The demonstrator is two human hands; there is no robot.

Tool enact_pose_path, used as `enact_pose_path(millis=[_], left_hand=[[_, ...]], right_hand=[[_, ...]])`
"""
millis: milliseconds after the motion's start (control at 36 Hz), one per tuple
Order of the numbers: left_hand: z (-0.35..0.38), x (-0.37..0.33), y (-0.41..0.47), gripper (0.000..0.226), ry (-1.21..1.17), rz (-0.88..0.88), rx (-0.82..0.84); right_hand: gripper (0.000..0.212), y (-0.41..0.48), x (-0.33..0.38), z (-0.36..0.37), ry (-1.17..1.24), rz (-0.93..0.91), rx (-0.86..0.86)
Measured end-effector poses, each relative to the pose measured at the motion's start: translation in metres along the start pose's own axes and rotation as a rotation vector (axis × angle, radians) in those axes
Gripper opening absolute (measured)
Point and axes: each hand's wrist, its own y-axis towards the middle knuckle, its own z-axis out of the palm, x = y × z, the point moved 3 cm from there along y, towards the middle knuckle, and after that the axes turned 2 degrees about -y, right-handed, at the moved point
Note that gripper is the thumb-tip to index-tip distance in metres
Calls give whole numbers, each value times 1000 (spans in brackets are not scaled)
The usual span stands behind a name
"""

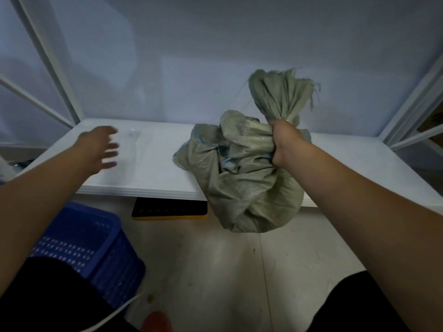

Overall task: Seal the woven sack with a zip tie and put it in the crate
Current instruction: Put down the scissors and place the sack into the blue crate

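Observation:
A grey-green woven sack (242,173) bulges over the front edge of the white shelf (148,168), its gathered neck standing up above my fist. My right hand (284,140) is shut around that neck. My left hand (100,149) hovers blurred over the left part of the shelf, fingers spread, holding nothing. A faint clear packet (130,137) lies on the shelf just beyond its fingertips; I cannot make out a zip tie. The blue perforated crate (96,238) stands on the floor at lower left, below the shelf.
White rack posts rise at the left (48,58) and right (412,104) of the shelf. A black and yellow object (169,209) lies under the shelf's front edge. A white cord (119,312) runs across the pale floor near my dark trousers.

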Motion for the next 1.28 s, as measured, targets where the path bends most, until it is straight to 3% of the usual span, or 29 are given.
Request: enact_pose_path(millis=[167,222,306,361,444,500,583,694,806,972,1083,1194,1278], left_hand=[[80,-30,-61,40,413,461,389],[106,-28,-90,55,460,449,559],[143,-18,-115,68,293,330,740],[156,-13,-118,65,182,250,659],[160,-13,-115,54,161,195,525],[157,-17,-111,53,62,155,482],[149,-22,-104,45,-43,156,341],[134,-31,-95,36,-192,183,144],[126,-38,-92,39,-314,60,215],[134,-32,-108,42,-351,-88,273],[140,-18,-115,49,-390,-152,316],[143,-11,-130,53,-369,-140,344],[140,-8,-142,54,-393,-49,316]], right_hand=[[44,-33,-4,36,-169,-131,155],[46,-39,-6,48,-328,-187,168],[29,-58,-9,66,-760,-433,138],[22,-70,-10,72,-965,-685,94],[10,-86,-12,78,-1093,-906,134],[26,-93,-14,83,-1185,-987,184],[72,-96,-19,88,-1194,-988,261],[79,-91,-30,82,-1297,-1105,246],[101,-77,-33,69,-1357,-959,236],[117,-55,-38,53,-1186,-851,300],[113,-54,-52,39,-1189,-858,307],[82,-66,-59,22,-1114,-857,261],[71,-85,-63,13,-1078,-885,187]])
